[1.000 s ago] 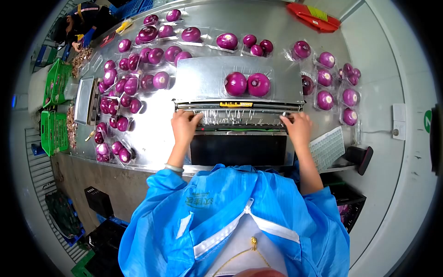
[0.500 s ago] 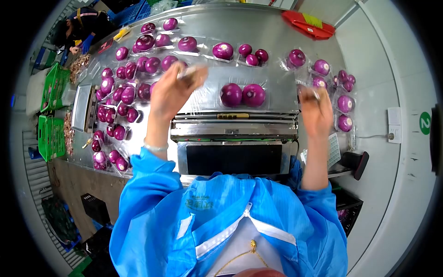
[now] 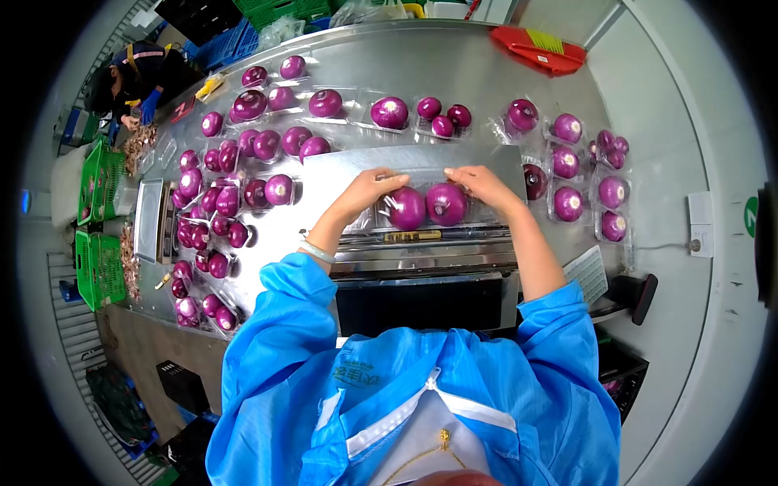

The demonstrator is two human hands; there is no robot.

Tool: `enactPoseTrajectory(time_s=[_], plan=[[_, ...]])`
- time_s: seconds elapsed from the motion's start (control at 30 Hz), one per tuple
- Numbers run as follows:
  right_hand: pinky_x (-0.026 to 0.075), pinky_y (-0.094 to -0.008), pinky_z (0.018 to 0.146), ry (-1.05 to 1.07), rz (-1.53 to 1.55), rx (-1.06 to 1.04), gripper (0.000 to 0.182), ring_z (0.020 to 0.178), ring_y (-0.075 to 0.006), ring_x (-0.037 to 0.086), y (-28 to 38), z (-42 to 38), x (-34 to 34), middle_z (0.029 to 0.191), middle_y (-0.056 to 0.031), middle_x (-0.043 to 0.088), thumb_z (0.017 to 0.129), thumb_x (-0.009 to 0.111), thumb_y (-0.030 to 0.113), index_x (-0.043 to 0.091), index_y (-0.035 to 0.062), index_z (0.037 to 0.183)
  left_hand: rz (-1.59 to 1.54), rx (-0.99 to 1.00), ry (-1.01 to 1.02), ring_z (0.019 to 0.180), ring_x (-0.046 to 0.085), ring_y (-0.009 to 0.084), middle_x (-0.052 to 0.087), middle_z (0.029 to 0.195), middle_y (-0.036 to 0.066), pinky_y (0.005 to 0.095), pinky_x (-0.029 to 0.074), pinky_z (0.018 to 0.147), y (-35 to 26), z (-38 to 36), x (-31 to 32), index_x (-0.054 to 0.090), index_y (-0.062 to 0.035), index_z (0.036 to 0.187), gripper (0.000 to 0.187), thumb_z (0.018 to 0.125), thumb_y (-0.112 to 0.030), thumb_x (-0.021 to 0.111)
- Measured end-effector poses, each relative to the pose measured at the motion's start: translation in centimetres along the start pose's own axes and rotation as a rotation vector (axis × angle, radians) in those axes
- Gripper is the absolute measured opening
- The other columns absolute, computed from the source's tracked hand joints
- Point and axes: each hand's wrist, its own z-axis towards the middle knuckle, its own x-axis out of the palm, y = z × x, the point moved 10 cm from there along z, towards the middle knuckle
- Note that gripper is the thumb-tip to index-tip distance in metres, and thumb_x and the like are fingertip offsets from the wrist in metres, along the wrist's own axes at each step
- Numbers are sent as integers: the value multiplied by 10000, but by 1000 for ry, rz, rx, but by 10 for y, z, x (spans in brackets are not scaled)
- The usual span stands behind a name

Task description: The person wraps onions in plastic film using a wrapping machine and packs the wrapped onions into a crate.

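Two red onions [image 3: 406, 208] lie side by side in a clear plastic tray [image 3: 484, 214] on the flat top of a wrapping machine [image 3: 421, 253]. My left hand [image 3: 366, 193] is closed at the tray's far left corner, thumb and fingers pressed together. At the far right corner my right hand [image 3: 484, 188] grips in the same way. Clear film shows faintly around the onions; where it ends and the tray begins is hard to make out. Both hands touch the packaging, one on either side of the onions.
Several trays of red onions [image 3: 266, 145] cover the table on the left, with more packs [image 3: 568, 203] on the right. A red scoop-like object [image 3: 538, 52] lies at the far edge. Another person [image 3: 138, 77] works at the upper left beside green crates [image 3: 101, 174].
Both hands came down and inward from the machine's sides onto the onion tray. The tray now sits nearer the machine's front bar. Another onion shows beside my right wrist.
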Motion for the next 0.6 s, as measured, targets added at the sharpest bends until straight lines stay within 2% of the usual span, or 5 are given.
enactPoseTrajectory(time_s=[0.17, 0.27, 0.4, 0.53, 0.6], plan=[[475, -382, 876, -196, -124, -292, 575, 929, -313, 641, 27, -42, -2, 940, -174, 687, 912, 557, 572, 687, 26, 1034, 174, 50, -79, 1066, 570, 162, 649, 1135, 142, 308, 442, 931, 13, -20, -3, 607, 53, 1219, 636, 902, -499, 633], [467, -378, 893, -190, -85, -268, 599, 921, -323, 635, 37, -63, 3, 936, -189, 681, 938, 512, 570, 667, -1, 1030, 191, 227, -262, 709, 526, 103, 615, 771, 79, 259, 411, 623, 4, -41, -4, 673, 34, 975, 659, 897, -611, 563], [433, -337, 957, 146, 21, 77, 568, 1090, -225, 596, 22, -118, 36, 1052, -150, 679, 980, 484, 488, 636, -41, 1118, -71, -108, 84, 461, 311, 58, 373, 534, -45, 256, 202, 437, 18, -110, 37, 609, -52, 785, 657, 913, -681, 471], [435, -357, 959, 121, -75, 16, 599, 1075, -279, 616, 7, -184, 67, 1067, -185, 681, 990, 463, 476, 615, -81, 1150, -16, -201, 41, 520, 359, 49, 456, 598, -30, 254, 252, 463, 63, -166, 72, 672, -2, 904, 671, 930, -646, 486], [498, -345, 708, 83, -42, 35, 596, 781, -251, 667, -26, -198, 83, 854, -178, 678, 967, 475, 539, 636, -11, 1134, 64, -160, -27, 669, 501, 119, 599, 751, 65, 295, 407, 607, 93, -170, 83, 676, 56, 918, 691, 955, -604, 475]])
